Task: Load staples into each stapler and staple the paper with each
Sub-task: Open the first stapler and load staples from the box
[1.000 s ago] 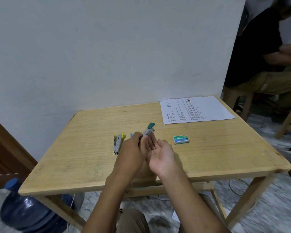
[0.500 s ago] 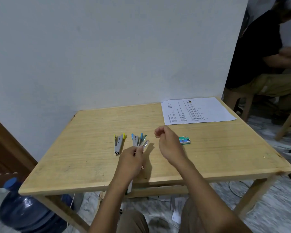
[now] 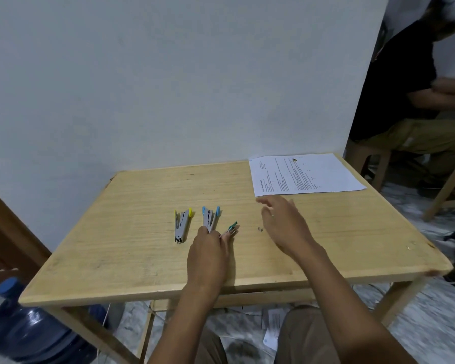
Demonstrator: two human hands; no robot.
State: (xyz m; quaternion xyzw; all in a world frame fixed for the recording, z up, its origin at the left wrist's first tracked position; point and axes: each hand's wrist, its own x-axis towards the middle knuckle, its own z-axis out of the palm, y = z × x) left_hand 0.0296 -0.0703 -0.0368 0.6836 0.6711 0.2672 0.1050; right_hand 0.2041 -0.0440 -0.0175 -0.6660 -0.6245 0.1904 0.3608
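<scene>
Three small grey staplers lie side by side mid-table: a yellow-tipped stapler [image 3: 182,225], a blue-tipped stapler [image 3: 210,218] and a green-tipped stapler [image 3: 232,229]. My left hand [image 3: 208,254] lies palm down on the table, its fingertips touching the near ends of the blue and green staplers, gripping neither. My right hand [image 3: 283,223] hovers open to their right with fingers spread, empty. It covers the spot where the green staple box lay. A few loose staples [image 3: 259,228] sit just left of it. The printed paper [image 3: 304,174] lies flat at the far right corner.
The wooden table [image 3: 142,258] stands against a white wall. A blue water jug [image 3: 29,329] sits on the floor at the left. Another person sits on a chair [image 3: 365,156] beyond the table's right side. Papers lie on the floor under the table.
My left hand set the green-tipped stapler down beside the blue one. My right hand left my left hand, opened, and moved right over the staple box.
</scene>
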